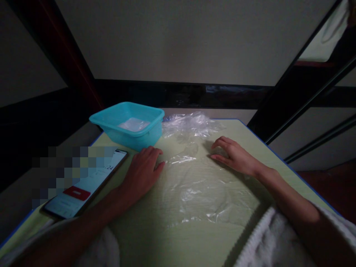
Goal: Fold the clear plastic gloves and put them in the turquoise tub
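Observation:
A clear plastic bag point(205, 193) lies spread flat on the pale yellow table point(178, 244), between my two hands. My left hand point(146, 165) is at the bag's left edge, palm down, thumb and fingers apart, holding nothing. Over on the right, my right hand point(235, 155) hovers or rests by the bag's upper right side; its fingers are curved with a gap to the thumb. Whether its fingertips touch the film I cannot tell. Behind the flat bag sits a crumpled heap of clear plastic point(194, 124).
A turquoise plastic basin point(133, 139) stands at the back left, with folded clear plastic point(135, 124) inside. A lit phone point(97, 181) lies along the left edge, partly blurred out. The table has a blue edge, and a grey panel point(178, 44) rises behind it.

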Tool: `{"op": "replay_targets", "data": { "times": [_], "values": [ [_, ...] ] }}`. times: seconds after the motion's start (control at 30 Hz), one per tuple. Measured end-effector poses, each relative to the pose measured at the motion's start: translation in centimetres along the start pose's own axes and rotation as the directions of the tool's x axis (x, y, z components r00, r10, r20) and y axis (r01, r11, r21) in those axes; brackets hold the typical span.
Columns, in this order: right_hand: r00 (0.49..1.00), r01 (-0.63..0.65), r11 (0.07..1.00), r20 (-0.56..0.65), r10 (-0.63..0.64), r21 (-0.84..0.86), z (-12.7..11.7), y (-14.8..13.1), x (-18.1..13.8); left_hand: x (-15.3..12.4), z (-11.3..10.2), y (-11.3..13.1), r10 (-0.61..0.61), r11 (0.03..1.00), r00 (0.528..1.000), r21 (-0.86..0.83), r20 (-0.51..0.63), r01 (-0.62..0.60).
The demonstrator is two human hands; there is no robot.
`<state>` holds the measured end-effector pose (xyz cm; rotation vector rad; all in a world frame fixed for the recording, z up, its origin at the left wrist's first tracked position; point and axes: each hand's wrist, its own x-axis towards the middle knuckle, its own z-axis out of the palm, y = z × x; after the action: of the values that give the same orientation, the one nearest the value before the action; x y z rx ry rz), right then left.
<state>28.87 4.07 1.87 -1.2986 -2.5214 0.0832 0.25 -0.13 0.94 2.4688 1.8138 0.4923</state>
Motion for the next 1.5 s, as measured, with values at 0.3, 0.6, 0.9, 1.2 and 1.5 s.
{"op": "replay_targets", "data": {
  "times": [0.3, 0.6, 0.9, 1.2, 1.5],
  "values": [
    [0.959, -0.248, 0.969, 0.146, 0.244, 0.014, 0.2, 2.2, 0.0, 0.6, 0.2, -0.6, -0.115, 0.978, 0.988, -0.162, 0.100, 0.131],
    [0.953, -0.260, 0.963, 0.178, 0.244, 0.068, 0.4, 2.0, 0.2, 1.1, 0.3, -0.3, -0.151, 0.941, 0.987, -0.297, 0.051, 0.160],
    [0.973, -0.221, 0.965, 0.105, 0.208, 0.143, 0.7, 1.6, 0.3, 1.1, -1.3, 0.5, -0.268, 0.812, 0.958, -0.509, 0.107, 0.284],
    [0.981, -0.193, 0.959, 0.058, 0.185, 0.208, 0.9, 1.1, 0.5, 1.2, -2.3, 1.5, -0.368, 0.595, 0.893, -0.673, 0.258, 0.440],
    [0.977, -0.177, 0.930, -0.053, 0.204, 0.321, -0.3, -0.4, 0.4, 1.2, -1.5, 0.7, -0.359, 0.319, 0.912, -0.893, 0.198, 0.319]
  ]
}}
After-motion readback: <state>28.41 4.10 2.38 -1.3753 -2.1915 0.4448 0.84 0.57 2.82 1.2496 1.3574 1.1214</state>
